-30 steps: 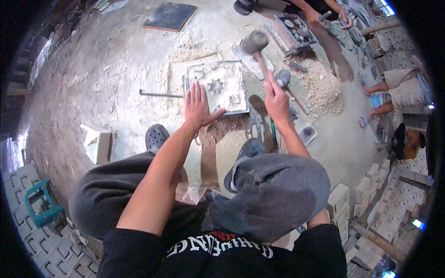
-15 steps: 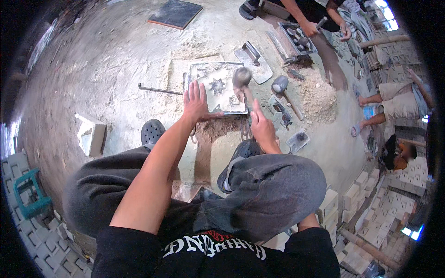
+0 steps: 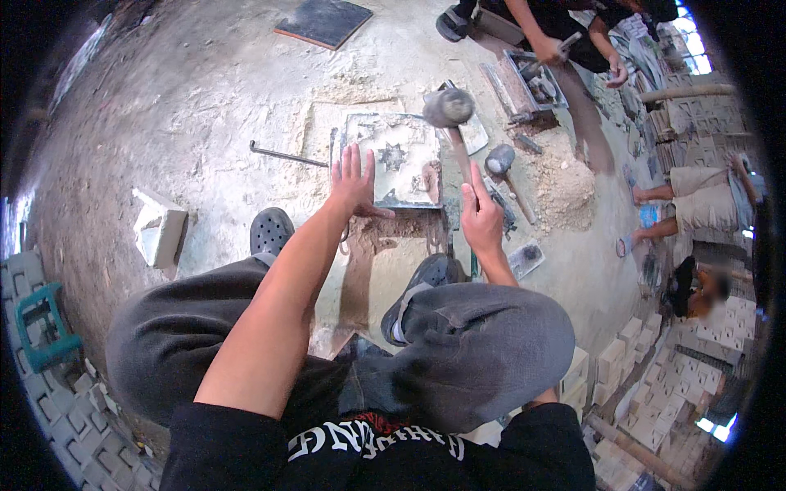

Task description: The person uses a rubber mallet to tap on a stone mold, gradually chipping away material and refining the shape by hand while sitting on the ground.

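Observation:
A square metal mould [image 3: 422, 201] lies on the floor in front of me, packed with pale powder and with a dark star shape [image 3: 394, 155] in its middle. Flat and with fingers stretched, my left hand [image 3: 354, 186] rests on the mould's near left part. My right hand [image 3: 481, 214] grips the wooden handle of a mallet [image 3: 449, 108]. Its round dark head is blurred and raised over the far right corner of the mould, apart from it. Just behind the mallet head, a flat trowel [image 3: 475, 135] is partly hidden.
A second mallet [image 3: 499, 159] lies right of the mould, beside a heap of crumbly powder [image 3: 563, 182]. A thin metal rod [image 3: 286, 153] and a pale block [image 3: 160, 229] lie left. A dark board [image 3: 324, 23] is at the back. A co-worker's hand [image 3: 553, 51] holds a tool over a mould box [image 3: 536, 86].
My right hand has moved right and lifted the mallet up and away from the mould's right side. My left hand stays on the mould. The view has shifted slightly.

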Motion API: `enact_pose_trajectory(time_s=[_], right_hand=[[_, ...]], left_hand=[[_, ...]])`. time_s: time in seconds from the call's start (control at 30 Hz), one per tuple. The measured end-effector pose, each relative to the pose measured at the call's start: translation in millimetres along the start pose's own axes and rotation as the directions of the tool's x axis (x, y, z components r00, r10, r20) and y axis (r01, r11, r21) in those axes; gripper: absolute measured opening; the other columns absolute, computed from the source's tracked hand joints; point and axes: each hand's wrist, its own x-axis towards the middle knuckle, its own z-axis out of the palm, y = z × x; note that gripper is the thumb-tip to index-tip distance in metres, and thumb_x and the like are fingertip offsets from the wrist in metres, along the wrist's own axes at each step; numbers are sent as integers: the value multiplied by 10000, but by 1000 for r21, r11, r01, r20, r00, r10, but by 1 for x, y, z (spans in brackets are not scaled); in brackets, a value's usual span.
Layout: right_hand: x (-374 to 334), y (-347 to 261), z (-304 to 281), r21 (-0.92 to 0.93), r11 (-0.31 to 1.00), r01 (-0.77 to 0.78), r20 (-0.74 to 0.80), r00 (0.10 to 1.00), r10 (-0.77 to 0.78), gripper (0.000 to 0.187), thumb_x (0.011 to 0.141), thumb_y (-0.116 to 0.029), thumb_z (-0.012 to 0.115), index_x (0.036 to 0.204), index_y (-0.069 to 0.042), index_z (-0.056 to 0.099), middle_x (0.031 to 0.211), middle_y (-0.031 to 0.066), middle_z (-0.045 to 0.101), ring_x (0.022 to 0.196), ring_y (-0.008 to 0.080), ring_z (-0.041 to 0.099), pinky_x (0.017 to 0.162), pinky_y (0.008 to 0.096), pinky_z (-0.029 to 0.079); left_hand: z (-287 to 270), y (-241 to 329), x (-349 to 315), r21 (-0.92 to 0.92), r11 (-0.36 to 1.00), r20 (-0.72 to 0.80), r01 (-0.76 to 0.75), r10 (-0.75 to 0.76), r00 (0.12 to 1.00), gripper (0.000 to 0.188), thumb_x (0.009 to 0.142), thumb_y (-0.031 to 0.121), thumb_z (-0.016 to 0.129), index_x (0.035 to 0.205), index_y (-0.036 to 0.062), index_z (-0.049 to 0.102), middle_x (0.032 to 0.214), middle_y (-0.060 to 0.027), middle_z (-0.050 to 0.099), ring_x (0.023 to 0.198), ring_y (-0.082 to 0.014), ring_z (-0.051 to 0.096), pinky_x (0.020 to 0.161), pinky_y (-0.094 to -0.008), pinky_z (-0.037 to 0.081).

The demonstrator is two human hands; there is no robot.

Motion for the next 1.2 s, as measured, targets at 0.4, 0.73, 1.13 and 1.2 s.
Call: enact_pose_trajectory(time_s=[0.4, 0.73, 1.13, 1.2], right_hand=[[60, -19, 17, 1, 1000, -26, -43, 999, 26, 541, 1035, -334, 535, 1542, -176, 432, 877, 303, 692, 789, 484, 686, 669, 508, 531], [53, -27, 39, 96, 994, -53, -45, 997, 58, 516, 1041, -316, 511, 1529, -160, 451, 934, 296, 697, 827, 480, 693, 679, 505, 523], [58, -1, 55, -263, 963, -51, 331, 933, 140, 484, 1065, -259, 496, 1531, -136, 449, 837, 279, 696, 709, 425, 694, 640, 437, 519], [73, -44, 57, -81, 997, -6, 280, 960, 29, 492, 1059, -269, 505, 1532, -146, 448, 803, 276, 688, 704, 426, 695, 625, 450, 516]], left_hand=[[2, -7, 1, -25, 1000, -40, -15, 14, 999, 1618, 519, 908, 728, 1605, -8, -49, 1634, -370, -69, 1524, -527, -87, 1200, -661, 62], [4, -7, 2, -19, 1000, -46, -25, 24, 999, 1630, 512, 915, 721, 1600, -25, -47, 1642, -356, -55, 1535, -508, -66, 1209, -636, 96], [7, -4, -3, -132, 989, -188, -63, 37, 981, 1667, 480, 892, 753, 1578, -93, -24, 1663, -310, 22, 1553, -460, -6, 1240, -570, 111], [24, -34, -18, -205, 979, -323, -11, -57, 945, 1657, 495, 895, 742, 1561, -131, -5, 1660, -310, 44, 1550, -463, 12, 1246, -555, 108]])
